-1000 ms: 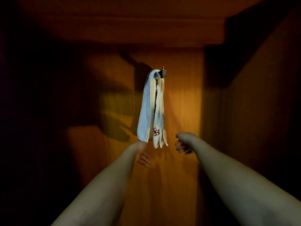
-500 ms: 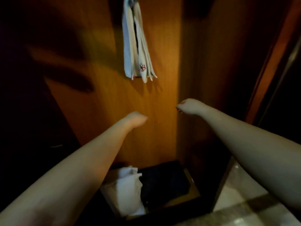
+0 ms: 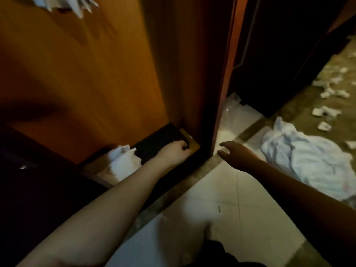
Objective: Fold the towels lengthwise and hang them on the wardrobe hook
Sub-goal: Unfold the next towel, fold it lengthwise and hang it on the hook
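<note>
Both hands now lower: left hand [image 3: 176, 152] curled, grip unclear; right hand [image 3: 236, 154] spread; one crumpled pale towel [image 3: 308, 162] on floor.

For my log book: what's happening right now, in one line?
hung towels up | left hand low in wardrobe | right hand open | crumpled towel on floor

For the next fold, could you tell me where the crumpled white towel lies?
On the floor tiles at right, the crumpled white towel lies just beyond the right hand.
</note>
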Motion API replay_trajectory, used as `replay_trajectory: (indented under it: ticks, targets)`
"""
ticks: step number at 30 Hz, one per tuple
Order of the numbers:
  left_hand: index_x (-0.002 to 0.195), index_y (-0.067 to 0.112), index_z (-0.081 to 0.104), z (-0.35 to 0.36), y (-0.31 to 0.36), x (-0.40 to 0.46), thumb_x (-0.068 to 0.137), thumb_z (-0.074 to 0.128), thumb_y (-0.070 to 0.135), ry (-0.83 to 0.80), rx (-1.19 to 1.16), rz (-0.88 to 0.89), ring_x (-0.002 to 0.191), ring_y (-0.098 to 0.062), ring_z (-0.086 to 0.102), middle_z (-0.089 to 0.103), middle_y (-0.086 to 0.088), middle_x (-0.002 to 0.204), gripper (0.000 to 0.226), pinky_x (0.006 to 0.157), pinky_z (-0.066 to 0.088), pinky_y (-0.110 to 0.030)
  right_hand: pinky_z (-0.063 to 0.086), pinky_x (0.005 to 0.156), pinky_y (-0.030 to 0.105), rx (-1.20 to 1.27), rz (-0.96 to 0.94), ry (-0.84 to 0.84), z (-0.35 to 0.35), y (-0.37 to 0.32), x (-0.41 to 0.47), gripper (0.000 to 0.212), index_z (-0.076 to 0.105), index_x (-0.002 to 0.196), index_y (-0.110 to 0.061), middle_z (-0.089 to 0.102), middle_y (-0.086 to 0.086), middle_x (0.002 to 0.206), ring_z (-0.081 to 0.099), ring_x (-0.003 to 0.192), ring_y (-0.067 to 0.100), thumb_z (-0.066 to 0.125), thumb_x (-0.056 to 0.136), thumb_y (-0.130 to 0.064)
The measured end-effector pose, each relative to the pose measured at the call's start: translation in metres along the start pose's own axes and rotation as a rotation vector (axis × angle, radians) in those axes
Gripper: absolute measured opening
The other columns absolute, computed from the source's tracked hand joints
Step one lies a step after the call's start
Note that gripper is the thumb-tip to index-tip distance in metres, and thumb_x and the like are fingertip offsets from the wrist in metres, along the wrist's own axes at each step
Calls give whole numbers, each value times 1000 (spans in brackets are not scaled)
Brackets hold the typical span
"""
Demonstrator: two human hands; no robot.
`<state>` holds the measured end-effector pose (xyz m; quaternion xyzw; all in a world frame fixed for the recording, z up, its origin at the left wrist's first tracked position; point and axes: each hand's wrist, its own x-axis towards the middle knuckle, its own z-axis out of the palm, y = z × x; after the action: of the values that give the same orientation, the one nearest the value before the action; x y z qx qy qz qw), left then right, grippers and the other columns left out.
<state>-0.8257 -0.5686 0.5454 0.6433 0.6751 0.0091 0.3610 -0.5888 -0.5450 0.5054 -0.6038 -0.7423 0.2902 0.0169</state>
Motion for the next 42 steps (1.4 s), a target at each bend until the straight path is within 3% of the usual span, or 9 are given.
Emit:
replay_trajectory:
  ticks: [7, 17, 28, 36, 39, 42]
  targets:
    - [141, 15, 50, 116, 36, 11, 101, 46, 40, -168, 187, 137, 124, -28, 53, 50, -10, 143, 47, 97, 47, -37, 33, 113, 35, -95, 229, -96, 76, 97, -94, 53, 44, 148, -18, 40, 2, 155, 39, 141, 23, 46, 102, -45]
    - [146, 16, 43, 221, 153, 74, 102, 43, 36, -333, 388, 271, 131, -26, 47, 41, -4, 153, 49, 101, 41, -35, 40, 109, 38, 31, 513, -125, 86, 254, -153, 53, 46, 146, -19, 42, 2, 153, 45, 136, 24, 46, 101, -46]
    - [142, 16, 48, 323, 315, 205, 100, 43, 39, -479, 524, 212, 126, -30, 52, 48, -7, 147, 48, 103, 46, -42, 44, 101, 38, 163, 681, -176, 10, 455, -133, 51, 49, 143, -18, 46, 4, 149, 50, 129, 28, 45, 100, -43]
    - [135, 13, 54, 345, 413, 315, 98, 47, 36, -463, 546, 231, 119, -33, 55, 53, -11, 141, 43, 99, 48, -41, 45, 101, 40, 245, 792, -132, -42, 563, -82, 47, 53, 138, -16, 51, 9, 143, 51, 127, 30, 47, 98, -40]
    - [124, 9, 58, 348, 444, 374, 98, 48, 33, -455, 559, 244, 107, -30, 56, 56, -14, 132, 37, 96, 48, -41, 46, 100, 40, 301, 841, -98, -58, 601, -47, 45, 53, 136, -16, 53, 11, 140, 52, 125, 31, 46, 97, -37]
    - [123, 9, 59, 352, 474, 434, 99, 47, 31, -462, 552, 264, 111, -32, 57, 57, -16, 129, 35, 91, 45, -37, 44, 101, 42, 368, 873, -68, -71, 638, -3, 44, 51, 138, -14, 51, 15, 140, 50, 126, 34, 46, 99, -33]
